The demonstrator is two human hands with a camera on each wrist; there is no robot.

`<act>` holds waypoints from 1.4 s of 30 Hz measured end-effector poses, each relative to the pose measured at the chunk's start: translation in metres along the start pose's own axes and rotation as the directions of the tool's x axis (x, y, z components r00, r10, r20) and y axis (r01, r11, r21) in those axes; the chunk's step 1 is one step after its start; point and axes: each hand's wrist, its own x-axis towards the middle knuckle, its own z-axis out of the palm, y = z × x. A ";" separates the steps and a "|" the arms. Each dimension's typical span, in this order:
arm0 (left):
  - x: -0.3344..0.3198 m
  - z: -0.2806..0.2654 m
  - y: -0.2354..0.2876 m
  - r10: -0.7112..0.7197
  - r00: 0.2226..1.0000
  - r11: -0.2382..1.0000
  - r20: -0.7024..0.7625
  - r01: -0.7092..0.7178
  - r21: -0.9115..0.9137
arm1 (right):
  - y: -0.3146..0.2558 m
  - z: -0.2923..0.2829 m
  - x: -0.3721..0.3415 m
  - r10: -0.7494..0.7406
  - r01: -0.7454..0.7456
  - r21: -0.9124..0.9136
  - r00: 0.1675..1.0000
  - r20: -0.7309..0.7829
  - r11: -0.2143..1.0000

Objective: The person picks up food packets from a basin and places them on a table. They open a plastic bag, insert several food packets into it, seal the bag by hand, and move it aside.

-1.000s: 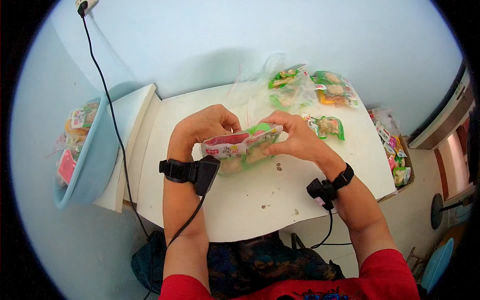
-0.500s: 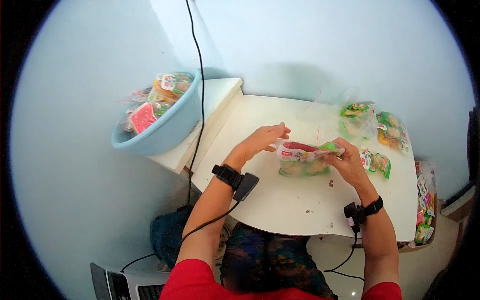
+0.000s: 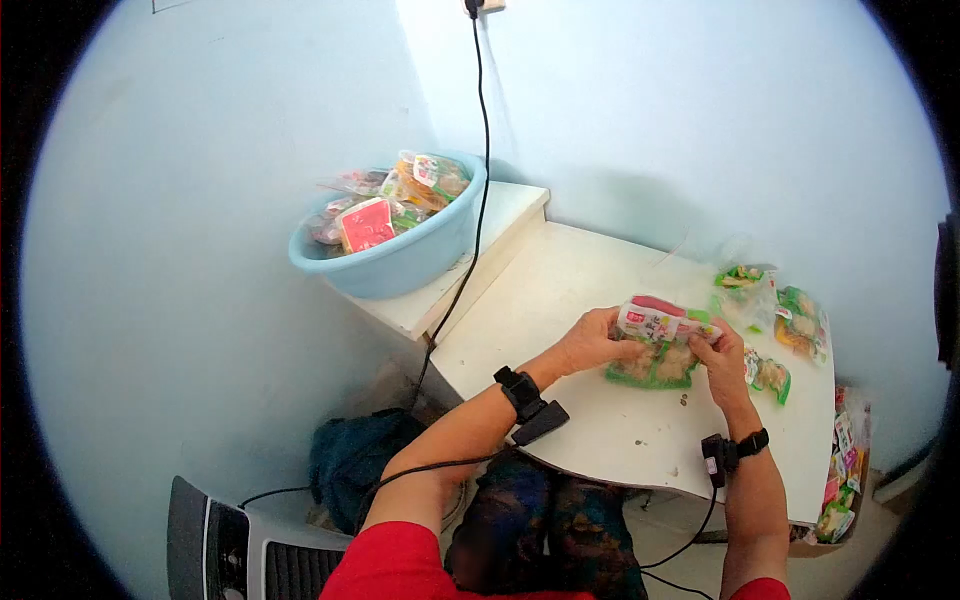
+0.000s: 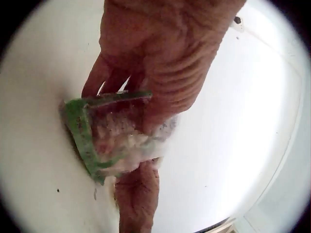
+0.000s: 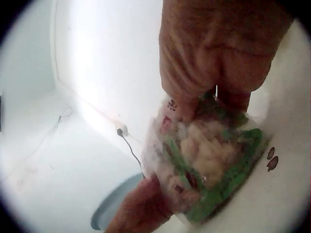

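Note:
A clear, green-edged food packet [image 3: 655,350] with a white and red printed label is held up over the white table [image 3: 560,270], its label facing the head camera. My left hand [image 3: 592,342] pinches its left side, thumb on the front. My right hand [image 3: 724,368] pinches the upper right corner between thumb and fingers. Pale, lumpy food shows through the packet [image 5: 209,155] in the right wrist view. From the left wrist, the packet [image 4: 121,131] shows edge-on below my left hand [image 4: 160,58], whose fingers are partly hidden behind it.
A blue basin [image 3: 400,262] full of packets stands on a white ledge at the left. A power cord [image 3: 480,190] hangs beside it. Several packets [image 3: 802,322] lie at the table's right, some in a clear bag [image 3: 745,290]. A box of packets [image 3: 845,460] stands lower right.
Half a second ago the left hand was off the packet with fingers extended; now it grips the left side. The packet has tilted to show its front. The head view has swung left.

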 end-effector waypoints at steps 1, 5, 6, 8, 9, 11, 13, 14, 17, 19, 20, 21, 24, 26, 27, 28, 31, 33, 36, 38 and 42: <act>-0.002 0.001 0.007 -0.005 1.000 1.000 -0.013 0.005 0.002 | -0.002 0.000 -0.001 0.003 -0.003 0.026 1.000 -0.011 1.000; -0.022 -0.003 0.039 -0.185 0.977 0.982 -0.108 0.181 -0.046 | 0.004 -0.004 -0.001 0.081 -0.089 0.177 0.995 0.052 0.980; -0.029 -0.007 0.046 -0.167 0.977 0.984 -0.131 0.156 -0.088 | 0.002 -0.004 -0.002 0.086 -0.102 0.243 0.993 0.077 0.965; -0.049 -0.022 0.065 -0.135 0.974 0.980 -0.180 0.104 -0.169 | -0.005 0.000 -0.002 0.122 -0.147 0.287 0.987 0.104 0.947; -0.060 -0.030 0.079 -0.121 0.959 0.983 -0.257 0.081 -0.163 | -0.011 0.002 -0.003 0.156 -0.179 0.265 0.982 0.105 0.947; -0.085 -0.049 0.115 -0.035 0.921 0.990 -0.388 -0.020 -0.136 | -0.012 0.004 -0.004 0.194 -0.216 0.220 0.974 0.116 0.951; -0.112 -0.074 0.149 -0.013 0.815 0.999 -0.579 -0.017 -0.047 | -0.003 0.001 -0.004 0.205 -0.227 0.175 0.969 0.135 0.958; -0.128 -0.083 0.175 0.007 0.743 1.000 -0.669 -0.015 -0.006 | -0.001 0.000 -0.004 0.215 -0.235 0.140 0.966 0.141 0.962; -0.167 -0.134 0.225 0.179 0.544 0.975 -0.820 0.016 0.223 | -0.002 0.001 -0.005 0.240 -0.252 0.071 0.960 0.144 0.965; -0.183 -0.167 0.252 0.257 0.416 0.940 -0.872 0.101 0.325 | -0.005 0.002 -0.006 0.253 -0.263 0.070 0.958 0.134 0.962; -0.190 -0.190 0.261 0.235 0.393 0.938 -0.889 0.150 0.314 | -0.004 0.001 -0.007 0.256 -0.267 0.066 0.957 0.136 0.962; -0.198 -0.213 0.266 0.215 0.367 0.932 -0.905 0.199 0.302 | -0.003 0.001 -0.006 0.259 -0.269 0.062 0.956 0.140 0.961; -0.209 -0.260 0.263 0.155 0.291 0.899 -0.944 0.355 0.257 | 0.002 0.001 -0.005 0.240 -0.250 0.045 0.958 0.160 0.967; -0.212 -0.279 0.252 0.117 0.237 0.886 -0.964 0.413 0.209 | 0.003 0.000 -0.005 0.235 -0.243 0.030 0.958 0.166 0.970; -0.211 -0.288 0.245 0.098 0.212 0.880 -0.972 0.438 0.184 | 0.002 0.000 -0.005 0.239 -0.246 0.023 0.957 0.164 0.969; -0.211 -0.297 0.237 0.082 0.204 0.873 -0.975 0.457 0.169 | 0.002 0.000 -0.005 0.243 -0.249 0.017 0.957 0.161 0.968; -0.216 -0.320 0.212 0.011 0.201 0.879 -0.980 0.465 0.105 | -0.003 0.000 -0.005 0.254 -0.260 0.013 0.952 0.171 0.966; -0.216 -0.324 0.204 -0.066 0.234 0.913 -0.970 0.407 0.036 | -0.002 -0.001 -0.006 0.255 -0.258 -0.004 0.951 0.176 0.966; -0.210 -0.318 0.210 -0.108 0.259 0.934 -0.960 0.358 -0.009 | -0.002 0.001 -0.005 0.255 -0.258 -0.005 0.949 0.187 0.966; -0.205 -0.311 0.211 -0.101 0.289 0.944 -0.952 0.329 0.000 | -0.003 0.001 -0.006 0.263 -0.263 -0.021 0.947 0.183 0.964; -0.199 -0.287 0.220 -0.031 0.248 0.799 -0.968 0.588 0.125 | -0.007 0.004 -0.006 0.261 -0.255 -0.052 0.949 0.179 0.965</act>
